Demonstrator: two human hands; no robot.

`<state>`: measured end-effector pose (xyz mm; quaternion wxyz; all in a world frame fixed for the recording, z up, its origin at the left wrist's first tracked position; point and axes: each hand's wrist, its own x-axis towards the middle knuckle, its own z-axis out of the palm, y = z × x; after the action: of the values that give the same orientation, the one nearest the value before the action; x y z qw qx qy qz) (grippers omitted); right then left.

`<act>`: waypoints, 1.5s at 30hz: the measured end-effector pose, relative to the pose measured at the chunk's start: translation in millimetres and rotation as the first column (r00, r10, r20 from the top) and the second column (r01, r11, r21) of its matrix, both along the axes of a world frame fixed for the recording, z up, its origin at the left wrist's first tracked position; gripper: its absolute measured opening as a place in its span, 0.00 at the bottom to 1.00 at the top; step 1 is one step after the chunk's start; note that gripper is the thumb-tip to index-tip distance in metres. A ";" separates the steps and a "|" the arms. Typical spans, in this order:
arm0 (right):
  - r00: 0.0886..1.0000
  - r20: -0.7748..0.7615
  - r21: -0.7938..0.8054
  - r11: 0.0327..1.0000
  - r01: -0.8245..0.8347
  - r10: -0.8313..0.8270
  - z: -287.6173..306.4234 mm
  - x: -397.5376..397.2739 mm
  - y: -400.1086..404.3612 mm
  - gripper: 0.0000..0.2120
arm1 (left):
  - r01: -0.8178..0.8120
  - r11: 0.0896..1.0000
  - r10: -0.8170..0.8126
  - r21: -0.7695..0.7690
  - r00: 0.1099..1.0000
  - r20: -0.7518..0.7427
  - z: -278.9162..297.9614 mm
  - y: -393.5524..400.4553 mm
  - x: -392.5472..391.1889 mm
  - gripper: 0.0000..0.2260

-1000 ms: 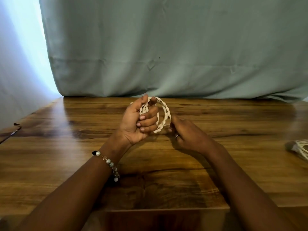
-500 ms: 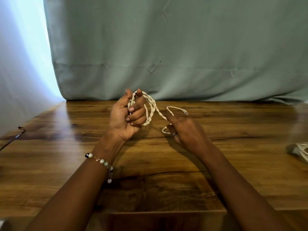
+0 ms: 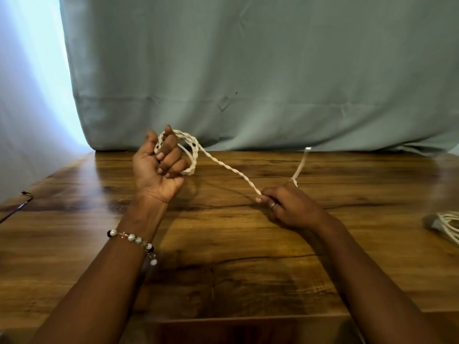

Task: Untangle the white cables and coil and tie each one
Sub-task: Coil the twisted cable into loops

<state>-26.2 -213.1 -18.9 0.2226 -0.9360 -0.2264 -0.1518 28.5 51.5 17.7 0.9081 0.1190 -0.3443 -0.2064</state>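
Observation:
My left hand [image 3: 159,167] is raised above the wooden table [image 3: 223,244], fingers curled round a small coil of twisted white cable [image 3: 191,150]. From the coil a taut twisted length [image 3: 233,170] slopes down and right to my right hand [image 3: 290,204], which pinches it low over the table. The cable's free end [image 3: 301,165] sticks up behind my right hand, ending in a small plug near the table's far edge. A second white cable [image 3: 447,224], bundled, lies at the table's right edge, partly cut off by the frame.
A grey-green curtain [image 3: 248,70] hangs behind the table's far edge. A thin dark wire [image 3: 22,202] lies at the table's left edge. A beaded bracelet [image 3: 134,240] is on my left wrist.
My right hand has pulled the cable out to the right, stretching a straight length away from the coil. My left hand has lifted slightly with the coil, which is now smaller.

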 end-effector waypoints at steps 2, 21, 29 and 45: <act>0.997 0.076 -0.182 0.983 0.035 -0.021 -4.3 -0.8 4.1 0.16 | -0.250 0.963 0.258 0.102 0.964 -0.071 -1.1 -5.3 -1.9 0.16; 0.967 0.116 0.629 0.736 -0.248 0.227 10.8 -15.4 40.3 0.01 | -0.443 0.369 0.213 0.817 0.896 0.389 -33.5 -65.8 -24.1 0.08; 0.982 0.170 0.662 0.729 -0.172 0.077 15.0 -7.0 14.5 0.08 | -0.137 0.489 -0.148 0.861 0.960 0.236 -32.2 -63.6 -24.0 0.30; 0.967 0.032 0.500 0.834 -0.235 0.253 7.2 -0.3 22.7 0.17 | 0.219 0.720 -0.330 0.658 0.943 0.048 -20.7 -51.4 -23.3 0.08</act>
<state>-26.5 -190.4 -11.7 0.4785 -0.8125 -0.2927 -0.1588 5.2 0.0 -3.1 0.7395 0.3872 -0.3389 -0.4341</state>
